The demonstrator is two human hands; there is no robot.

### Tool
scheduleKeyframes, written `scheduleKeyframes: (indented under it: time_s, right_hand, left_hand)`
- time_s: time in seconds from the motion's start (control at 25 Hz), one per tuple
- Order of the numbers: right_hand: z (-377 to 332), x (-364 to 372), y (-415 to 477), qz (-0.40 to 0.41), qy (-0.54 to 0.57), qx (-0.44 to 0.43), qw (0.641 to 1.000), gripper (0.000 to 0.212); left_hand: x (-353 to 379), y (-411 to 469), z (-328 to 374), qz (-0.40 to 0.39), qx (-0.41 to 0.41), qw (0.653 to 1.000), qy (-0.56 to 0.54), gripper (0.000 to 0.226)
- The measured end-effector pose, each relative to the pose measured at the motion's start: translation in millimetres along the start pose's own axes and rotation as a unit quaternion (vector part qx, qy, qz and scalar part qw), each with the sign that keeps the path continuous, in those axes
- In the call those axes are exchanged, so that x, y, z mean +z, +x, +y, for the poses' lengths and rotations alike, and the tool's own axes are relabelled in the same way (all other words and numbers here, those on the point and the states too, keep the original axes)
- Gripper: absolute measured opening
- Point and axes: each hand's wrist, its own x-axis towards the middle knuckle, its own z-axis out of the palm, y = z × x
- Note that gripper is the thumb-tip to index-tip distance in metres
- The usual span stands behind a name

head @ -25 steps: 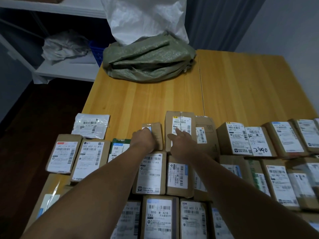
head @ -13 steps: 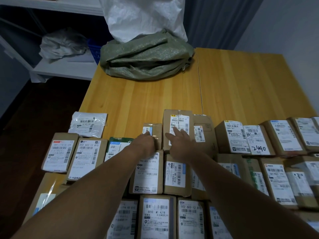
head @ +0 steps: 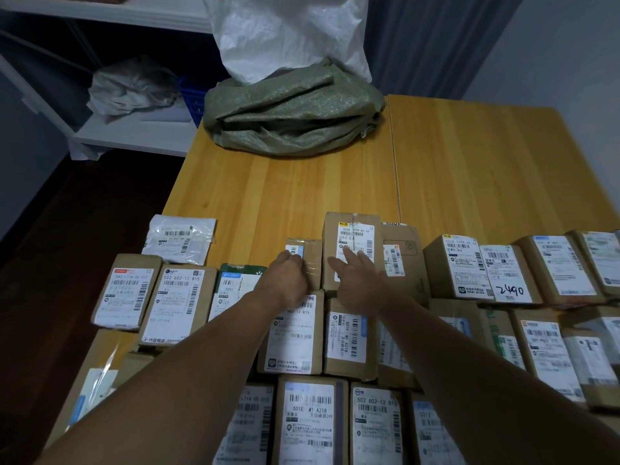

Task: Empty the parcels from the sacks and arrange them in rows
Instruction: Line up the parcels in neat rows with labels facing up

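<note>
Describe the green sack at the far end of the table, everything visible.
The green sack looks like woven plastic in a dull olive green. It is slumped flat and folded over itself in deep creases, so it seems empty or nearly empty. It lies on the wooden table at the far left corner, just left of the seam in the tabletop. A white sack rises right behind it, its lower edge overlapping the green one's top in this view. Bare wood separates it from the parcels.
</note>
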Motion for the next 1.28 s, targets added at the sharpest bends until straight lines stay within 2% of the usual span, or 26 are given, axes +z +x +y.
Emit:
scheduleKeyframes:
  time_s: [0.2, 0.48, 0.6, 0.72, 0.96, 1.08, 1.2, 1.28]
  right_hand:
    - [-3, -8, -3, -0.026, 0.02, 0.007, 0.999, 0.073]
    - [-27, -18, -10, 0.026, 0.017, 0.03, 0.999, 0.058]
    - [-59, -19, 4, 0.063, 0.027, -0.02, 0.997, 0.046]
    - [-94, -12, 22, 0.07, 0.019, -0.058, 0.996, 0.042]
    - [-123, 15, 57, 0.065, -0.04, -0.038, 0.996, 0.023]
    - [-111, 23, 68, 0.066, -0.055, -0.01, 0.996, 0.023]
    - [-105, 27, 64, 0.021, -0.079, 0.019, 0.996, 0.025]
    - [-101, 32, 62, 0.016, -0.056, 0.029, 0.998, 0.029]
  left_hand:
    - [-28, -17, -1, 0.058, -0.053, 0.996, -0.03, 0.045]
    - [-76, -38, -34, 0.079, -0.167, 0.983, -0.001, 0.04]
    - [-93, -37, -58, 0.083, -0.204, 0.975, 0.006, 0.043]
    - [-107, -28, -89, 0.075, -0.209, 0.975, 0.034, 0.045]
    - [-112, 17, -142, -0.01, -0.223, 0.965, 0.14, 0.054]
    - [-98, 48, -149, -0.066, -0.234, 0.956, 0.163, 0.062]
    - [-86, 59, -150, -0.124, -0.219, 0.953, 0.168, 0.061]
    - [-83, 63, -146, -0.149, -0.203, 0.952, 0.171, 0.058]
